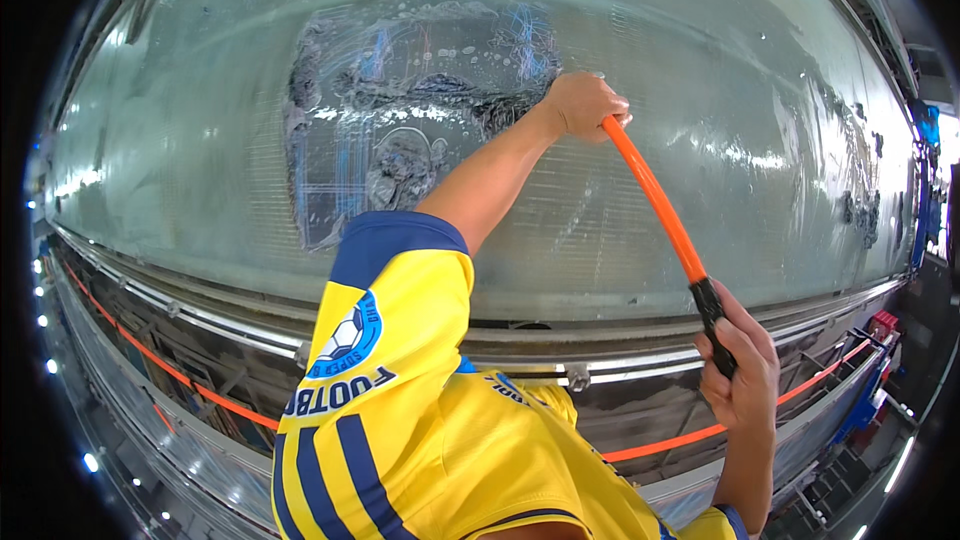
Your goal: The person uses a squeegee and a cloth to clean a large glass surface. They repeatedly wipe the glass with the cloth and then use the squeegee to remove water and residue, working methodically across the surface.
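Observation:
Both my hands are on an orange pole point(655, 195) with a black grip, slanting from upper left to lower right. My left hand point(588, 105) reaches far out over the wet surface, its fingers wrapped round the pole's upper end. Whatever lies beyond that hand is hidden. Lower right, my right hand point(745, 360) is closed round the black grip point(712, 325) near my body. Left of my left hand lies a dark rectangular patch point(335, 155), smeared with grey sludge and crossed by blue lines. It rests on a broad, shiny greenish surface point(620, 260).
A metal rail point(250, 330) edges the surface on my side. Orange strips point(665, 440) run below it. Dark smears point(862, 215) mark the right end of the surface. Blue and red equipment point(880, 325) stands beyond the rail at right.

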Available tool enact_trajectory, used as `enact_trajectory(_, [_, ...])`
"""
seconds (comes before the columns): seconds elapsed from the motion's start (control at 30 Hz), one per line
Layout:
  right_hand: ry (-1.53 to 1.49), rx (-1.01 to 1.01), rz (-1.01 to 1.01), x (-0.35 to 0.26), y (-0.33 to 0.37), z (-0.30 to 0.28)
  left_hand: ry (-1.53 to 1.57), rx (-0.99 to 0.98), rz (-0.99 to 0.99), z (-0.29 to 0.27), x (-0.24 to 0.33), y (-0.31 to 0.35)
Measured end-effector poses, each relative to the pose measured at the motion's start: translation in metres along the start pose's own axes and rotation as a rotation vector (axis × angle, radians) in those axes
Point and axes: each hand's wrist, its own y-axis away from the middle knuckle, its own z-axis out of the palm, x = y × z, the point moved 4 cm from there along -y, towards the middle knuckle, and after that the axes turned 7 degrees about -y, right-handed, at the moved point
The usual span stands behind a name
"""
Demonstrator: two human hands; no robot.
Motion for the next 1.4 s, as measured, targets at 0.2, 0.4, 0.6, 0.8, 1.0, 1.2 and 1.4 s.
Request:
enact_trajectory(0.2, [-0.147, -0.059, 0.204, 0.055, 0.079, -0.042, -0.031, 0.058, 0.036, 0.003, 0.106, 0.103])
enact_trajectory(0.4, [-0.075, -0.138, 0.339, 0.135, 0.153, -0.052, 0.026, -0.095, -0.142, -0.031, 0.198, 0.231])
enact_trajectory(0.6, [0.081, -0.205, 0.277, 0.102, 0.136, -0.003, -0.008, -0.05, -0.075, -0.051, 0.152, 0.217])
enact_trajectory(0.8, [0.152, -0.123, 0.209, 0.05, 0.1, 0.008, 0.085, 0.012, -0.028, -0.028, 0.102, 0.155])
enact_trajectory(1.0, [-0.142, 0.049, 0.149, 0.005, 0.026, 0.027, 0.026, 0.052, 0.158, -0.012, 0.001, 0.039])
enact_trajectory(1.2, [-0.35, 0.021, 0.082, 0.025, 0.005, 0.016, 0.054, 0.062, 0.026, -0.008, 0.001, 0.011])
enact_trajectory(1.4, [-0.274, -0.043, 0.186, 0.107, 0.118, -0.006, 0.031, -0.033, 0.03, -0.013, 0.113, 0.15])
